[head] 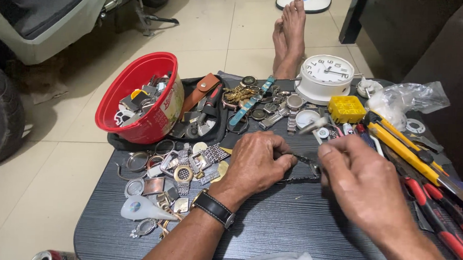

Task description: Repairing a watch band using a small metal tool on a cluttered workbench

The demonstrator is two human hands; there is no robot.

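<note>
The dark wood-grain surface (pixel 269 225) carries everything; a red bucket (pixel 139 89) of watch parts stands at its far left corner, a white alarm clock (pixel 325 77) at the far edge, red-handled pliers (pixel 438 219) along the right; the left hand (pixel 253 165) and right hand (pixel 362 182) meet mid-surface, each grip pinched narrow on a dark metal watch band (pixel 303 169) held between them just above the surface; loose watch cases (pixel 180 167) lie left of the hands.

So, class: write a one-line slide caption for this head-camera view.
Left hand and right hand pinch a dark metal watch bracelet over a dark table of watch parts.
</note>
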